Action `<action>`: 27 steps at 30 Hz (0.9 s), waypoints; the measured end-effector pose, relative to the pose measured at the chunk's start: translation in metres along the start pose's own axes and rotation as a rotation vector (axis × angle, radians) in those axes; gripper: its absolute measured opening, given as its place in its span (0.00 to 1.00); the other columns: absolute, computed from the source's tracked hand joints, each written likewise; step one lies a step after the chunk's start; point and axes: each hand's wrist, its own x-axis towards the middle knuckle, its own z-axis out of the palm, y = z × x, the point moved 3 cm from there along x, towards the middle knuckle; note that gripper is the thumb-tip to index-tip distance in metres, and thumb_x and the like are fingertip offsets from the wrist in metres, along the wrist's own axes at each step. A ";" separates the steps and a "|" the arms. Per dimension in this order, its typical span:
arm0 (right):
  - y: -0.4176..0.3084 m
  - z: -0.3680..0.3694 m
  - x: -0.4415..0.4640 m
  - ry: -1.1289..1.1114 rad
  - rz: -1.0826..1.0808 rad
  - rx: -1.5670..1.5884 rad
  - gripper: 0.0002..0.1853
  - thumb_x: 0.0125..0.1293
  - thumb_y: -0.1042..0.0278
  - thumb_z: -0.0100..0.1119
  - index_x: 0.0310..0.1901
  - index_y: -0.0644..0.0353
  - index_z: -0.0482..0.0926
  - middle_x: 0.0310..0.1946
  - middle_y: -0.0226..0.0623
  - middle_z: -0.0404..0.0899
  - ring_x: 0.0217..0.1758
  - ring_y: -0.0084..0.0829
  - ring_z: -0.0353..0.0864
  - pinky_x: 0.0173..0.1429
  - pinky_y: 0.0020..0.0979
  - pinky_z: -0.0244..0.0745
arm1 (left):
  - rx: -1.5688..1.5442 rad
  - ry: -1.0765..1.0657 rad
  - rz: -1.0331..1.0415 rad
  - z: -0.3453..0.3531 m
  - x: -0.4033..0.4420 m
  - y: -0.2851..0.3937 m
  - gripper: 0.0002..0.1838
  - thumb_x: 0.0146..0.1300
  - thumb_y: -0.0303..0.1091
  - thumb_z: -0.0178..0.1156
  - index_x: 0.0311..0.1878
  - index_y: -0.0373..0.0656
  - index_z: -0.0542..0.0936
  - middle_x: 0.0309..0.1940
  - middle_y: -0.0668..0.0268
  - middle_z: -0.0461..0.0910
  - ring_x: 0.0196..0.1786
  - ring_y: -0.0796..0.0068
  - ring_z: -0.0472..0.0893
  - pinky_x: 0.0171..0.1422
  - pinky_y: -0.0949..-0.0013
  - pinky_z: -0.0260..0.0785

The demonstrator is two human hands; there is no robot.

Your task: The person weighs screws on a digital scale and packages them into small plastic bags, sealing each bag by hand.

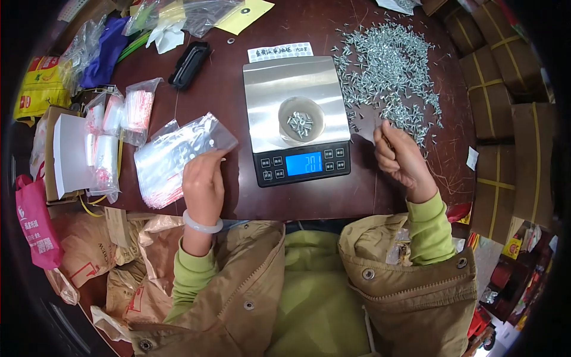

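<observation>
My left hand [204, 181] lies over the stack of clear zip bags [169, 157], its fingers closed at the top bag's right edge. Beside the screw pile, my right hand [399, 156] is curled with thumb and forefinger together; whatever is inside is hidden. Between the hands stands a digital scale [257, 107] with a steel pan and a lit blue display [304, 163] that seems to read 201. On its pan sits a small round cup [322, 114] holding several short silver screws [299, 124]. Loose screws [389, 65] spread over the table at the right.
A handwritten label strip [279, 52] lies behind the scale. At the left are a black case [189, 65], packs of bags [138, 110] and a white box [70, 154]. Stacked cardboard boxes [495, 178] line the right edge. Plastic wrappers and yellow paper [247, 15] lie at the back.
</observation>
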 end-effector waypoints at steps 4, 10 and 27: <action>-0.009 0.013 -0.009 0.112 0.035 -0.263 0.13 0.76 0.62 0.42 0.49 0.61 0.72 0.25 0.22 0.63 0.20 0.12 0.55 0.20 0.15 0.48 | -0.132 0.090 -0.059 -0.012 0.007 0.012 0.08 0.58 0.17 0.59 0.40 0.34 0.80 0.30 0.57 0.79 0.31 0.63 0.78 0.35 0.67 0.69; -0.013 0.037 0.015 -0.108 -0.021 -0.260 0.12 0.76 0.63 0.41 0.49 0.60 0.72 0.20 0.19 0.60 0.17 0.12 0.52 0.20 0.15 0.48 | -0.129 0.141 -0.021 -0.027 0.009 0.028 0.07 0.57 0.16 0.61 0.38 0.34 0.81 0.27 0.60 0.77 0.29 0.67 0.77 0.33 0.70 0.69; -0.013 0.106 0.076 0.035 -0.725 -1.745 0.06 0.63 0.68 0.56 0.38 0.59 0.73 0.20 0.45 0.78 0.26 0.46 0.81 0.30 0.43 0.73 | -0.338 -0.080 -0.005 -0.024 -0.006 0.066 0.12 0.46 0.25 0.73 0.23 0.36 0.77 0.19 0.64 0.73 0.20 0.74 0.71 0.24 0.72 0.62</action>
